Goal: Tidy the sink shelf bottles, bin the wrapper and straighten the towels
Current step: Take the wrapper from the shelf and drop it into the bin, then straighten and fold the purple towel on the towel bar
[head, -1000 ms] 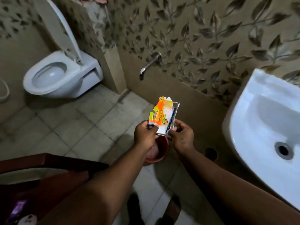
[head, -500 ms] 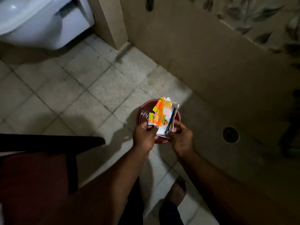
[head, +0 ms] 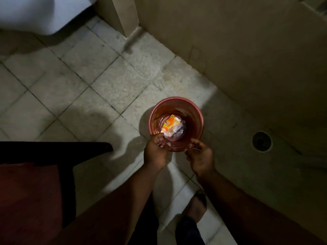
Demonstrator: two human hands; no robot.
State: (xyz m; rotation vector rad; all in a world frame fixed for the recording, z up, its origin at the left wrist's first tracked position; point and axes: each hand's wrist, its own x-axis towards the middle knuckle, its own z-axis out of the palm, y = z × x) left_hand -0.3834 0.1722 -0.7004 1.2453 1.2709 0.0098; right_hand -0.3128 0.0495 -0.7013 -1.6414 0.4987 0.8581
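The orange-and-white wrapper [head: 170, 128] lay at the bottom of the red bin [head: 194, 119]; the bin stood on the tiled floor [head: 106, 85] near the beige wall [head: 247, 50]; the left hand [head: 155, 153] hovered at the near rim, fingers loosely curled, gripping nothing; the right hand [head: 200, 157] hung just beside it, fingers relaxed, empty; a round floor drain [head: 261, 141] sat well apart to the right.

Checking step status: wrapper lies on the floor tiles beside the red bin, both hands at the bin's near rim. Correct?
One thing is off. The wrapper is not on the tiles beside the red bin; it lies inside it, at the bottom, as the head view shows. The rest holds: the left hand and right hand are at the bin's near rim.
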